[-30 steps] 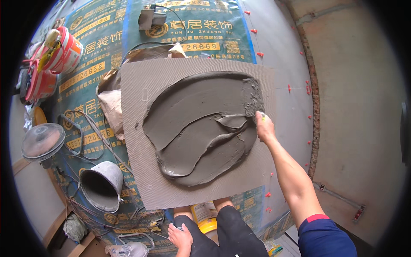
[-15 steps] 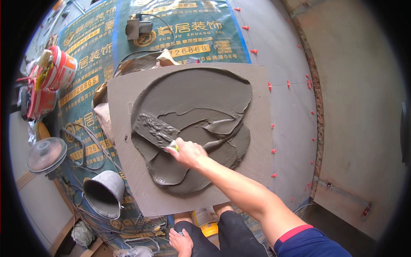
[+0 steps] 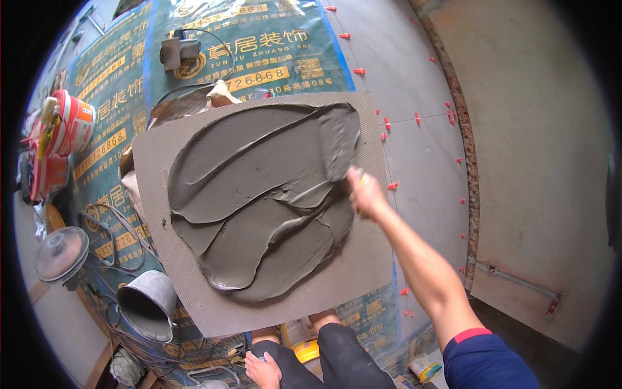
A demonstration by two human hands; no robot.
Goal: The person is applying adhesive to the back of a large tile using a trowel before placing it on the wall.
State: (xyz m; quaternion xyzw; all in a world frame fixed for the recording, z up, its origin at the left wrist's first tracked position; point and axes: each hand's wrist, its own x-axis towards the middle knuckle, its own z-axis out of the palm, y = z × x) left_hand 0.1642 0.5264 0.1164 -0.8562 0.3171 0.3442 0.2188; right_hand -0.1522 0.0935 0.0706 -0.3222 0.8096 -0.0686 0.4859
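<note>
My right hand (image 3: 367, 194) is closed around the handle of a trowel (image 3: 337, 144), whose flat blade is coated with wet mortar. The blade rests on the upper right part of a broad layer of dark grey mortar (image 3: 240, 155). That mortar covers the middle of a large square tile (image 3: 188, 298) with a finely ribbed upper face, and it has ridges and overlapping strokes. My left hand (image 3: 264, 371) lies on my knee, fingers stretched out, holding nothing.
A tilted grey bucket (image 3: 155, 292) and a fan (image 3: 61, 254) stand at the left, near loose cables. Red and white buckets (image 3: 76, 123) sit farther up. A corded power tool (image 3: 180, 50) lies beyond the tile. Laid tiles with red spacers (image 3: 418, 118) run along the right.
My right hand has swept the trowel from the left of the mortar to its upper right, leaving a smooth band and a new ridge. My left hand stays on my knee.
</note>
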